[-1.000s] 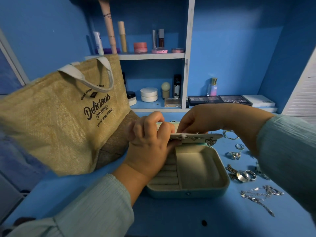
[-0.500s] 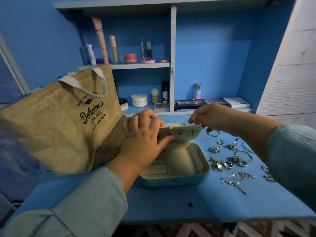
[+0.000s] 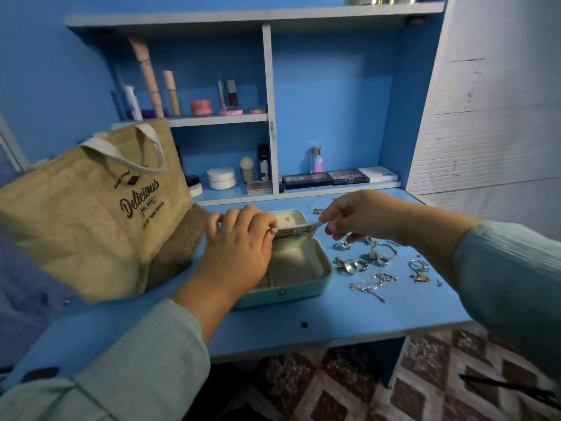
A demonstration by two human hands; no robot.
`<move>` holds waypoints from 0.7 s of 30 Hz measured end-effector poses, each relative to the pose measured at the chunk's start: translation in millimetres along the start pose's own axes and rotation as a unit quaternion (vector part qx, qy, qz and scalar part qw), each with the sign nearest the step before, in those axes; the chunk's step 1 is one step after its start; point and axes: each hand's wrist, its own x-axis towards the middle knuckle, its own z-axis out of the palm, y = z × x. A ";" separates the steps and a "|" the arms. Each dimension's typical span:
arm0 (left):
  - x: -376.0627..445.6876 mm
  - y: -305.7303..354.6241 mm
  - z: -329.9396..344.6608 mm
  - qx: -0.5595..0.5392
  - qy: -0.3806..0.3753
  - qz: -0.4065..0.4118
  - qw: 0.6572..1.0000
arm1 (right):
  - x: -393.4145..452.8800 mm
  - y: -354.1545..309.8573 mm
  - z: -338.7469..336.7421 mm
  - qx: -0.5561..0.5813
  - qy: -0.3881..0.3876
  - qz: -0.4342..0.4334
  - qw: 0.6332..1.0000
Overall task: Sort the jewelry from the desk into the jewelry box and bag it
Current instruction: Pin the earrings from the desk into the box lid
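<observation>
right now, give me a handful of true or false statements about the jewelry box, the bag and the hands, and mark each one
1. The jewelry box lies open on the desk. True.
2. Both hands grip the burlap bag. False: the left hand and right hand each pinch an end of the earring panel above the box.
3. The loose jewelry lies right of the box. True.
4. The box already sits inside the bag. False: it is on the desk, beside the bag.
5. The bag stands left of the box. True.
</observation>
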 end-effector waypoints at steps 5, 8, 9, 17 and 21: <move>-1.3 6.5 -12.5 -0.021 -0.056 0.004 0.998 | -5.3 -3.4 15.2 0.003 0.051 -0.001 0.999; -3.4 9.2 -17.9 -0.028 -0.079 -0.002 0.997 | -8.8 -4.2 18.8 -0.003 0.061 -0.003 0.998; -3.9 10.1 -18.7 -0.027 -0.084 -0.002 0.996 | -10.0 -4.1 18.9 -0.002 0.061 -0.001 0.998; -3.5 25.4 -23.8 -0.032 -0.145 0.002 0.989 | -21.4 2.4 6.9 0.043 0.031 0.017 0.998; 1.7 35.9 -27.6 -0.017 -0.210 -0.003 0.978 | -28.1 10.7 -2.6 0.030 0.037 0.023 0.999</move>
